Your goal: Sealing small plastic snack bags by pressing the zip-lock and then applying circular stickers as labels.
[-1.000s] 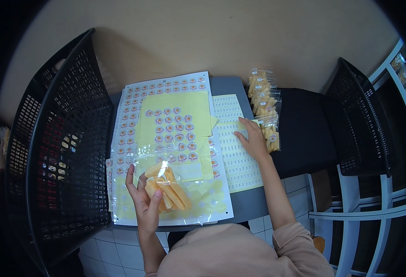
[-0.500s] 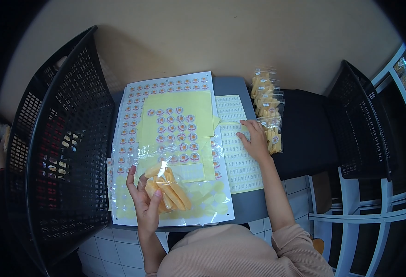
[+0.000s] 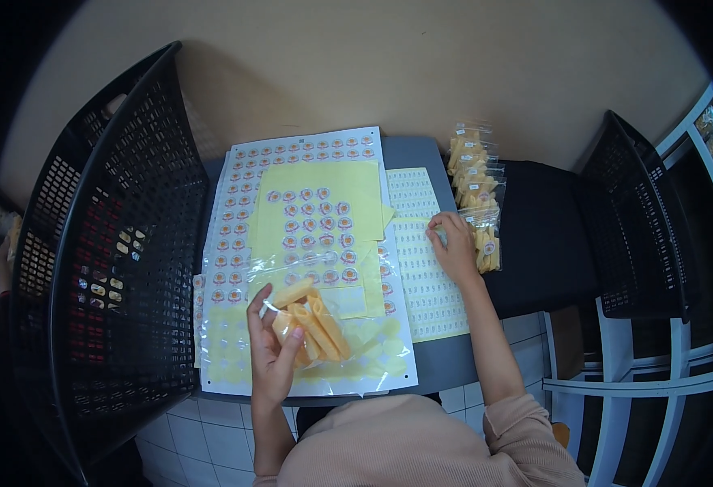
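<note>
My left hand [image 3: 270, 357] grips a clear plastic bag [image 3: 314, 326] of pale yellow, stick-shaped snacks, thumb in front and fingers around its left side. The bag is held tilted above the lower part of the sticker sheets. My right hand [image 3: 455, 253] is over a sheet of small printed labels [image 3: 428, 292], thumb and forefinger pinched together at its upper part; what lies between the fingertips is too small to make out. Left of it lies a yellow backing sheet [image 3: 324, 178] with several round stickers left of centre, on a large white sheet [image 3: 241, 174] printed with similar round designs.
Filled snack bags [image 3: 478, 174] lie overlapped in a row on a black surface [image 3: 535, 227], right of the grey table [image 3: 413, 150]. A tall black perforated basket [image 3: 129, 243] stands at left, another basket [image 3: 636, 235] at right. Behind is a plain wall [image 3: 356, 65].
My right hand's fingers have drawn together into a pinch on the label sheet. My left hand has shifted slightly right with the bag; the view has moved a little too.
</note>
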{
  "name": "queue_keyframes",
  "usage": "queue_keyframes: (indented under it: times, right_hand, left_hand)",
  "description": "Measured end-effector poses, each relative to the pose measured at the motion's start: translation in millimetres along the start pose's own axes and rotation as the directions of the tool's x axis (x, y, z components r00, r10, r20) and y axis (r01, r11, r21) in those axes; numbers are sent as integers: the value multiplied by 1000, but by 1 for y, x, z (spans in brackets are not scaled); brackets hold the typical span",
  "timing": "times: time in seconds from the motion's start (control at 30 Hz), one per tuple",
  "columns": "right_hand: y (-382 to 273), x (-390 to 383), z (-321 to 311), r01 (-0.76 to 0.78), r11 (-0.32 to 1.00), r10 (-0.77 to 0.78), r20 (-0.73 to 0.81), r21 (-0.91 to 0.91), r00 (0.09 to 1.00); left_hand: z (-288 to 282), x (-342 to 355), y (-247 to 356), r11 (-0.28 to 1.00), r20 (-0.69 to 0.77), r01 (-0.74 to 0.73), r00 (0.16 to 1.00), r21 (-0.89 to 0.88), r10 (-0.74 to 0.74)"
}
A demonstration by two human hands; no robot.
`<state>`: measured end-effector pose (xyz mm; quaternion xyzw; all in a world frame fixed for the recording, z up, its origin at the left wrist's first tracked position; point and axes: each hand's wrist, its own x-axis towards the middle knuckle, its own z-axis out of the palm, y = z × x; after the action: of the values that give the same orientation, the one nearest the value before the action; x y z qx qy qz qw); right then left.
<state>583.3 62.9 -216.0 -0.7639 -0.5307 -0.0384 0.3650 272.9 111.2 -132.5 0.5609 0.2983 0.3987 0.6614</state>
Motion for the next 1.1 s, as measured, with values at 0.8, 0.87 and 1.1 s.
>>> queue_keyframes:
  times: [0.8,0.87,1.1]
  right_hand:
    - [-213,-15,-16,-206,443,105,177,873,978]
    - [-216,-18,-9,-88,576,75,55,813,996]
    - [-222,-19,-3,-30,690,99,-53,723,994]
  left_hand:
    - [29,16,-18,899,33,-287,956,330,293]
    - [29,16,-19,900,31,-304,950,312,310]
    - [27,15,-15,863,81,-357,932,358,353]
